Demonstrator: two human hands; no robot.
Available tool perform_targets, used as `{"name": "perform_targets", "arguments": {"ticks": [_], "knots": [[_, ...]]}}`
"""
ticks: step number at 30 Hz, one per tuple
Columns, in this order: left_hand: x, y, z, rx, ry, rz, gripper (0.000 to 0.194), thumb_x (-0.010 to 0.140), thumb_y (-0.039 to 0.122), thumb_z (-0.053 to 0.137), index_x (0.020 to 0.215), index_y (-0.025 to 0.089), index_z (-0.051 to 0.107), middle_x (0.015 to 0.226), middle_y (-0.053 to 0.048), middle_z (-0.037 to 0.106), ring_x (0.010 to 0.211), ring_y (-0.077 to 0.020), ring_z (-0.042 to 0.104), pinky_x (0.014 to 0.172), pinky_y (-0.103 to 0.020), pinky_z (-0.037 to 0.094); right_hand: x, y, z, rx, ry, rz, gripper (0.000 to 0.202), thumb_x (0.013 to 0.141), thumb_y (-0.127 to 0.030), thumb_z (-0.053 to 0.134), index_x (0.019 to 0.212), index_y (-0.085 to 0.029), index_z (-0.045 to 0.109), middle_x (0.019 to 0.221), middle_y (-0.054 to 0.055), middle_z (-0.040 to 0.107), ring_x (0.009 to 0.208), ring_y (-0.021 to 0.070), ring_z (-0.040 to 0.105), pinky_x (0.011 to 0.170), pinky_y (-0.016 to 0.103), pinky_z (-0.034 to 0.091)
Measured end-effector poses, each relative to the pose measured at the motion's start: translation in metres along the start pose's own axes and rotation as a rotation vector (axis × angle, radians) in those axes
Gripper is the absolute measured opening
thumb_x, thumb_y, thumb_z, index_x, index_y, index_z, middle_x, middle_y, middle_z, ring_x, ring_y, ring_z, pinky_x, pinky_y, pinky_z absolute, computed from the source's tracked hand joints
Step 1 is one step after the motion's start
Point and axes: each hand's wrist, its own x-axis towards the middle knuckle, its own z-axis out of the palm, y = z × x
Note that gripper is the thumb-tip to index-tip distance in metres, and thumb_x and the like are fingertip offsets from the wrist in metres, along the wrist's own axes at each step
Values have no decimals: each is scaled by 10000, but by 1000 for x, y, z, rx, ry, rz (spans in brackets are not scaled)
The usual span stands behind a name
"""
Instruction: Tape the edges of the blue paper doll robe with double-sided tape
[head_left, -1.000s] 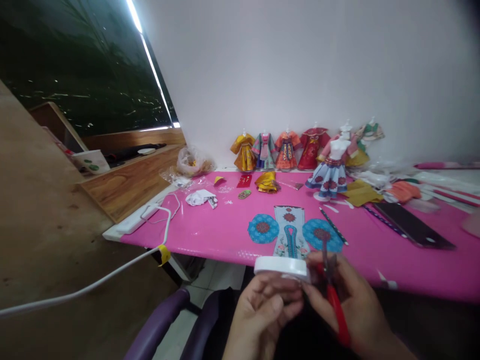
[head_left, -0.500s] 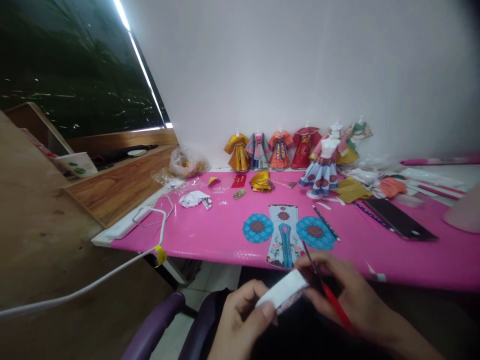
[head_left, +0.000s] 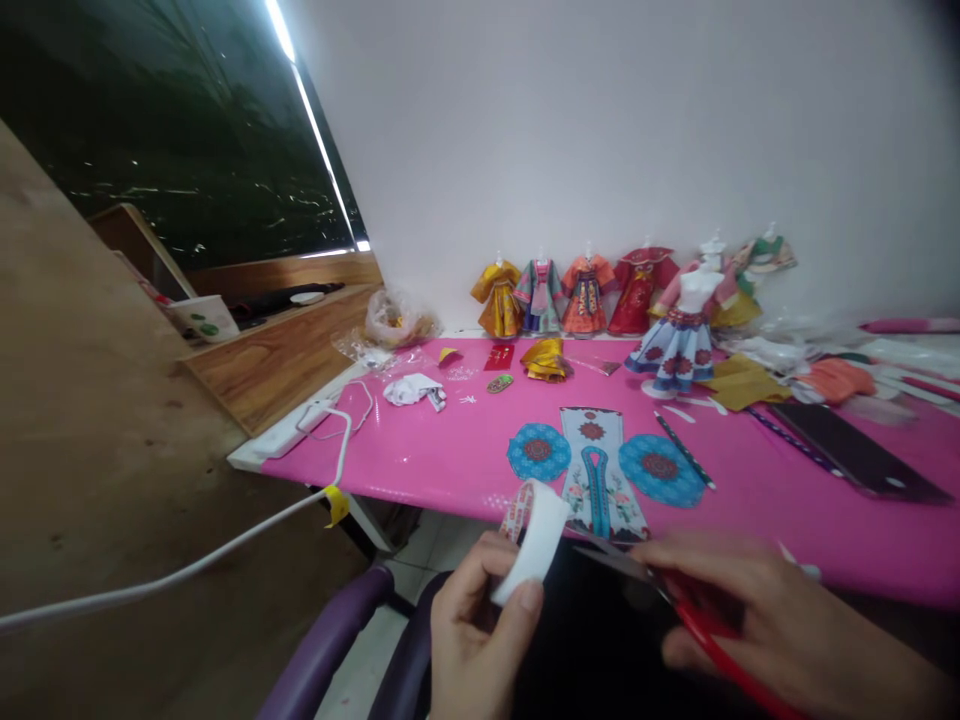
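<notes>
My left hand pinches a curled strip of double-sided tape, white on one face with reddish print on the other, in front of the table's near edge. In my right hand are red-handled scissors, their blades parted and pointing left toward the strip without touching it. Motion blurs this hand. Just beyond, a patterned pale-blue fabric piece lies flat between two round blue pieces, a left one and a right one.
Miniature dresses, among them a red one, stand along the wall. A mannequin in a patterned skirt stands before them. A pencil, a dark phone and fabric scraps lie right. A white cable crosses the left.
The scissors have swung away to the right and their blades now point left. My left hand has turned the strip more upright. The view has shifted left.
</notes>
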Motion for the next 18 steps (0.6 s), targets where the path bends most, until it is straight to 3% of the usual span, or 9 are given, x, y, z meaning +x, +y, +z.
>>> {"name": "perform_targets", "arguments": {"ticks": [9,18], "knots": [[0,-3,0,-5,-34,22,233,879,394,707,741,214,656,745,11,591,714,-153,527,680,-227,417,0,-10,4,-28,48,-111,432,685,-290,900,1093,-319,757,1013,8,788,863,250,740,726,286,603],[-2,-3,1,-12,-43,-1,245,868,393,716,732,196,661,746,-9,598,703,-166,531,667,-246,418,0,-12,6,-40,24,-133,470,669,-306,916,1114,-323,764,1014,17,790,865,255,746,691,269,594]]}}
